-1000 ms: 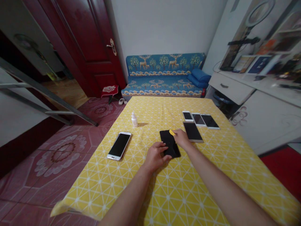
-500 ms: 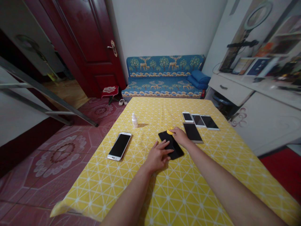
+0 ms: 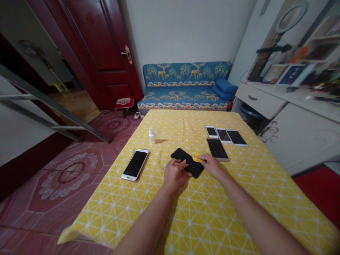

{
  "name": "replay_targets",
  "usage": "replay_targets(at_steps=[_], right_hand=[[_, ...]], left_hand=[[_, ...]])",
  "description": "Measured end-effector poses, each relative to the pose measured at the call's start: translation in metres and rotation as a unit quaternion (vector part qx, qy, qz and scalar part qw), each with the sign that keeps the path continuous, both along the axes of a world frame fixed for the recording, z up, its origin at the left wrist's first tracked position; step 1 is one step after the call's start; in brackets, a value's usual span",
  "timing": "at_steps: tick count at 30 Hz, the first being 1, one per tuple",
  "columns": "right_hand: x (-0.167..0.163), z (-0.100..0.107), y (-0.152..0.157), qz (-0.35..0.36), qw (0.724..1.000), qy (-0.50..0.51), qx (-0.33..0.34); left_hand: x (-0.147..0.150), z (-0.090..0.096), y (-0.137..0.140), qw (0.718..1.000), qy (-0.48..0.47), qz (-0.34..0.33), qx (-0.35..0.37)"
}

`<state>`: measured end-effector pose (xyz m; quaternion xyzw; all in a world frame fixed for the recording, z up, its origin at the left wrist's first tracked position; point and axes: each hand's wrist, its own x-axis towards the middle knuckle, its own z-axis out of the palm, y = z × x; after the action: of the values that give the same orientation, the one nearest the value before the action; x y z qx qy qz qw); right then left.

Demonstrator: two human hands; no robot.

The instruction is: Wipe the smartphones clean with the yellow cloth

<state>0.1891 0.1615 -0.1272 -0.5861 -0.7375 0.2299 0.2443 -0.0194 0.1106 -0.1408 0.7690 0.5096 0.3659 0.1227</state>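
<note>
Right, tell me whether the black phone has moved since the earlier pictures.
Yes: the black phone has turned, its far end swinging left toward the white bottle.

The black phone (image 3: 193,168) has a smooth, glossy, glass-like face, the yellow pad (image 3: 196,158) looks matt, the bottle (image 3: 152,136) seems smooth white plastic, the tablecloth (image 3: 127,209) is dull, lightly creased fabric, the door (image 3: 92,32) looks like polished wood with a shiny metal handle (image 3: 128,55), and the floor tiles (image 3: 106,152) have a smooth sheen.

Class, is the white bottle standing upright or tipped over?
Upright: the white bottle stands with its base on the yellow tablecloth, its narrow top pointing up.
</note>
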Motion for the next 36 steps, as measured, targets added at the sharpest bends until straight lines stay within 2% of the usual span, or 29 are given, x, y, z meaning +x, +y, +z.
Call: replay_targets(at_steps=[4,7,10,16,19,23,30,36], right_hand=[[0.001,-0.004,-0.009,-0.034,0.999,0.004,0.016],[-0.002,-0.006,-0.011,-0.056,0.998,-0.006,0.027],[-0.004,-0.006,-0.009,-0.07,0.997,-0.02,0.032],[-0.006,-0.002,0.005,-0.083,0.995,-0.049,0.028],[-0.006,0.001,0.009,-0.089,0.994,-0.058,0.026],[-0.006,0.002,0.007,-0.093,0.993,-0.064,0.025],[-0.011,-0.001,-0.014,-0.077,0.995,-0.064,0.025],[-0.011,0.0,-0.054,-0.038,0.997,-0.068,0.026]], left_hand=[[0.002,0.004,-0.005,0.998,0.021,0.059,0.007],[0.003,0.005,-0.005,0.996,0.036,0.074,0.017],[0.001,0.003,-0.003,0.997,0.038,0.057,0.02],[-0.006,0.002,0.005,1.0,0.018,-0.024,-0.007],[-0.006,0.005,0.005,0.999,0.031,-0.014,-0.042],[-0.003,0.006,0.004,0.998,0.028,0.027,-0.041],[-0.001,0.001,0.005,0.997,0.024,0.071,-0.007],[-0.001,0.002,0.004,0.997,0.024,0.077,-0.011]])
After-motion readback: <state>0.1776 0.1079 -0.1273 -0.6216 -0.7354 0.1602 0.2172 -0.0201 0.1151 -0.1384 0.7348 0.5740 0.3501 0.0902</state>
